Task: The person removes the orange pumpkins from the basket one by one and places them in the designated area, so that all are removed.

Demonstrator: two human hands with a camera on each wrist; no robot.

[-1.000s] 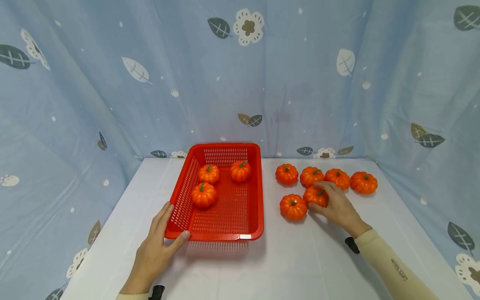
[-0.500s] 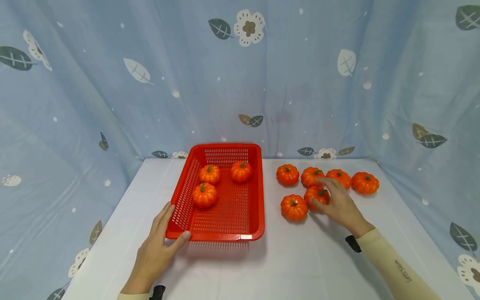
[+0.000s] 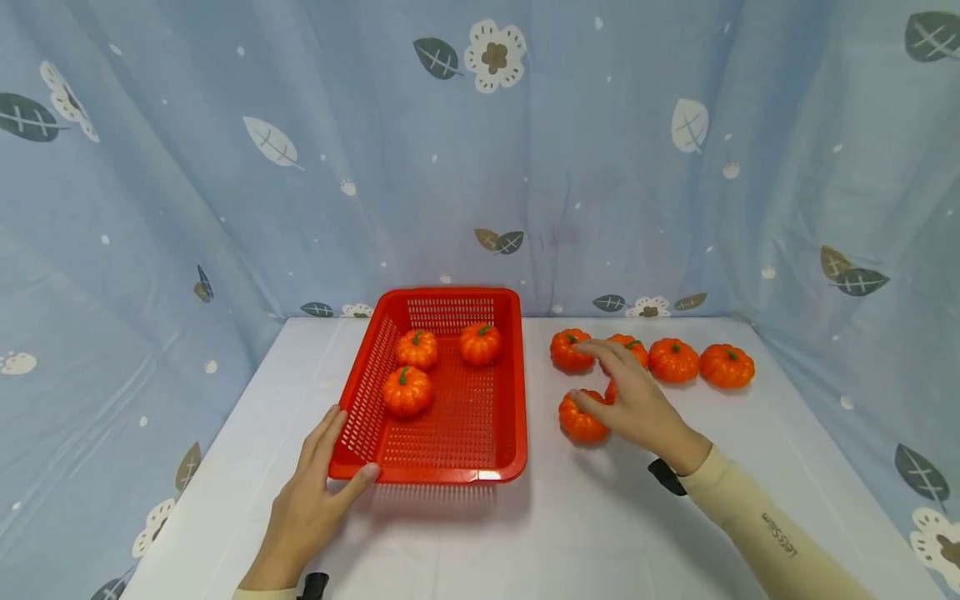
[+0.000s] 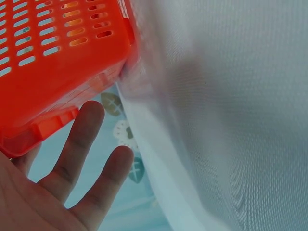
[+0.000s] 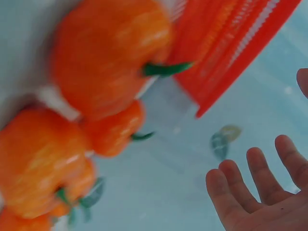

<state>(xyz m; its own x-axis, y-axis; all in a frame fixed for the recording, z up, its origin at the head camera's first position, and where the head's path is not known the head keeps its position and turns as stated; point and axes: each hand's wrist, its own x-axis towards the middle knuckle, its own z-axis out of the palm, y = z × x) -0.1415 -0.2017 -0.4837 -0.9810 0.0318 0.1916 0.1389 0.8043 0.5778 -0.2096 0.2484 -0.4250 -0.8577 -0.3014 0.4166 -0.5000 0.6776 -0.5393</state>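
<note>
A red slotted plastic basket [image 3: 431, 476] holds 3 small orange toy pumpkins [image 3: 407, 392] with green stems. My left hand [image 3: 303, 504] rests at its near-left corner, thumb by the front rim and fingers along the left side; the left wrist view has these fingers straight and spread. Over the loose pumpkins on the right, my right hand [image 3: 641, 408] hovers with fingers apart and nothing in them. Nearest to it is the front pumpkin [image 3: 581, 425]; another pumpkin [image 3: 611, 390] is mostly hidden beneath the hand. The right wrist view shows the open fingers away from a blurred pumpkin [image 5: 106, 57].
Along the back of the white table [image 3: 465, 550] stands a row of several pumpkins [image 3: 726, 367], right of the basket. A blue patterned curtain [image 3: 450, 183] hangs behind and at both sides.
My right hand has left the second pumpkin of the front row, which stays on the table, and has moved left toward the front-left pumpkin. The left hand and basket have stayed put.
</note>
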